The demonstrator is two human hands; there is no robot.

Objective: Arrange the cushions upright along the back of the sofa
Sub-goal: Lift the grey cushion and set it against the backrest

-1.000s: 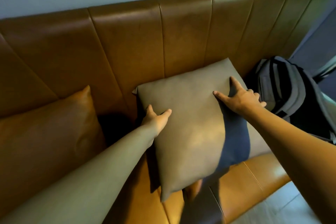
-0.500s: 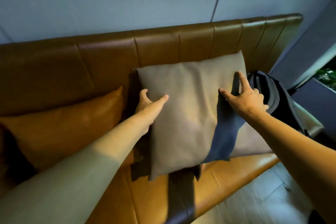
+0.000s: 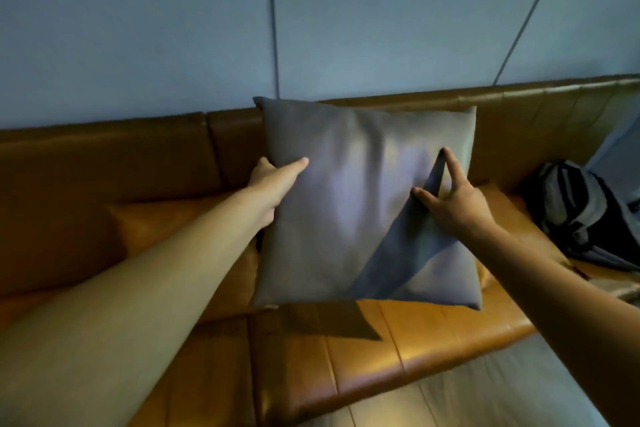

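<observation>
A grey square cushion (image 3: pixel 353 204) stands upright on the brown leather sofa (image 3: pixel 415 350), its top edge level with the top of the backrest (image 3: pixel 104 156). My left hand (image 3: pixel 273 180) grips the cushion's left edge, thumb on the front. My right hand (image 3: pixel 453 198) presses on the cushion's right front face with thumb and forefinger spread. A tan leather cushion (image 3: pixel 180 229) lies low to the left, partly hidden behind my left forearm.
A grey and black striped backpack (image 3: pixel 581 215) sits on the seat at the right end of the sofa. A blue-grey panelled wall (image 3: pixel 346 17) rises behind the backrest. Pale floor (image 3: pixel 467 399) shows at the lower right.
The grey cushion has been raised from a backward lean to upright, both hands still on it. The view has tilted up, showing more wall.
</observation>
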